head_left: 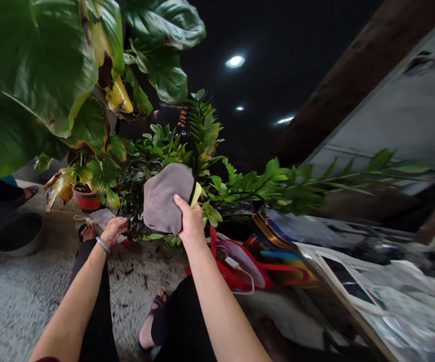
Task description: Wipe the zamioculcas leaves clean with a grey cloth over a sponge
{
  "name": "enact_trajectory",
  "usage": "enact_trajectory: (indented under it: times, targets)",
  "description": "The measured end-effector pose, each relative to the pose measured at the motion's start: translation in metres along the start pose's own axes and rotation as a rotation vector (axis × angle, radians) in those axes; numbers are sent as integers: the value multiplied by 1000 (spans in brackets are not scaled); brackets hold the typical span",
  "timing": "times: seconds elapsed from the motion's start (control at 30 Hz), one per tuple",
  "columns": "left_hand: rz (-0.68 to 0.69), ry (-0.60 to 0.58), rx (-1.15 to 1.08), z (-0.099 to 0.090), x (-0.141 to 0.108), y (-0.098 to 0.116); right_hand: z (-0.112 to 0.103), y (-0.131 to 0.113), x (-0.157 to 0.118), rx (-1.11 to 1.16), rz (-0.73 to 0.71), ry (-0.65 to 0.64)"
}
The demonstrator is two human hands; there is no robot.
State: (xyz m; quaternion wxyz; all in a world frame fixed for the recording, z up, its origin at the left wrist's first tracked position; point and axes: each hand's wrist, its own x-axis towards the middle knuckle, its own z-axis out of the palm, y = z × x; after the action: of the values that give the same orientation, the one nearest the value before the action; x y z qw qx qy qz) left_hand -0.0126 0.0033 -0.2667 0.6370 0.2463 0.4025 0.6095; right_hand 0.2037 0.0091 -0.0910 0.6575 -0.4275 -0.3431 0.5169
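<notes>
Cloth (165, 200), dull grey (yellow peeking out), black-edged.

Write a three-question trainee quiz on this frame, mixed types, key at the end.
1. Multiple choice: the flowerpot at left is mainly: A) blue, B) red, C) white.
2. True or false: a bangle circles the left arm.
3. Which grip holds the gray cloth with the black edging?

Key: 1. B. 2. True. 3. The right grip.
</notes>
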Motion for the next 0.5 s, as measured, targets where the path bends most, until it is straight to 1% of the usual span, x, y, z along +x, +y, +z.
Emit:
enact_trajectory:
  times: [0.07, 0.13, 0.17, 0.23, 0.3, 0.37, 0.4, 0.43, 0.5]
  targets:
    - [-11, 12, -13, -1, 1, 0, -3, 15, 12, 48, 82, 15]
    - [-8, 43, -27, -2, 2, 0, -15, 42, 3, 41, 215, -5]
    - [-2, 59, -31, -2, 2, 0, -22, 57, -9, 22, 284, -21]
    - [10, 80, -32, -3, 2, 0, -37, 80, -41, -8, 428, -53]
    - [4, 74, -26, -3, 1, 1, -48, 90, -74, -31, 516, -94]
    - [-3, 55, -13, -3, 0, 1, -51, 82, -95, -40, 554, -147]
    - [-2, 47, -5, -3, -1, 1, -49, 73, -99, -32, 553, -171]
    - [4, 41, 2, -3, -1, 1, -45, 61, -97, -12, 531, -185]
    - [20, 36, 11, -3, -2, 0, -32, 35, -81, 60, 426, -176]
